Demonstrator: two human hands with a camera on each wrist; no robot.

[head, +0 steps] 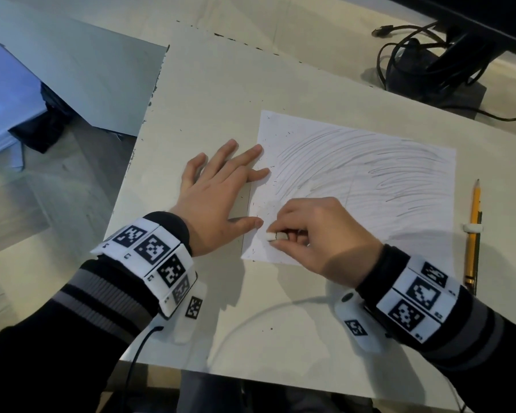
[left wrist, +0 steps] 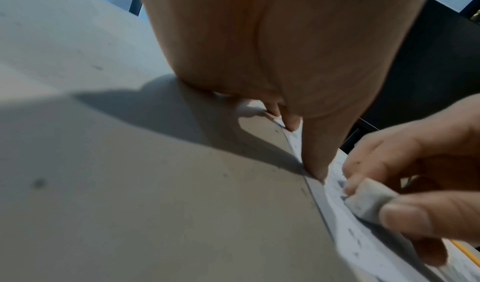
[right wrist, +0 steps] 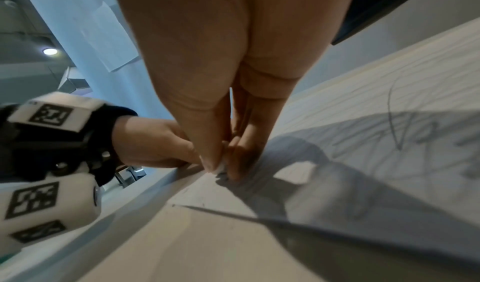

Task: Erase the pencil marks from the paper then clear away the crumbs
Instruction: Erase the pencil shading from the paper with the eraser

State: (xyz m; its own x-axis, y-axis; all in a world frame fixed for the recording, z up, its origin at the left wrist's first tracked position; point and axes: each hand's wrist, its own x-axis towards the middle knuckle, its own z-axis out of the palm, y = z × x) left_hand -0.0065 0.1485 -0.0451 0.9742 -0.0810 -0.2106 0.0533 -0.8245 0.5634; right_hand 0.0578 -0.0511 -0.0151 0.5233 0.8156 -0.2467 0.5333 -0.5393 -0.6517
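A white sheet of paper (head: 370,180) covered in grey pencil strokes lies on the pale table (head: 209,93). My right hand (head: 310,231) pinches a small white eraser (head: 271,236) between thumb and fingers and holds it on the sheet's near left corner. The same eraser (left wrist: 369,200) shows grey and worn in the left wrist view. My left hand (head: 221,192) lies flat with fingers spread, its fingertips and thumb pressing the paper's left edge. Dark eraser crumbs (head: 265,180) dot the left part of the sheet and the table beside it.
A yellow pencil (head: 474,228) lies on the table just right of the paper. Black cables (head: 405,58) and a dark monitor stand sit at the far right. The table's left edge (head: 137,144) drops to the floor.
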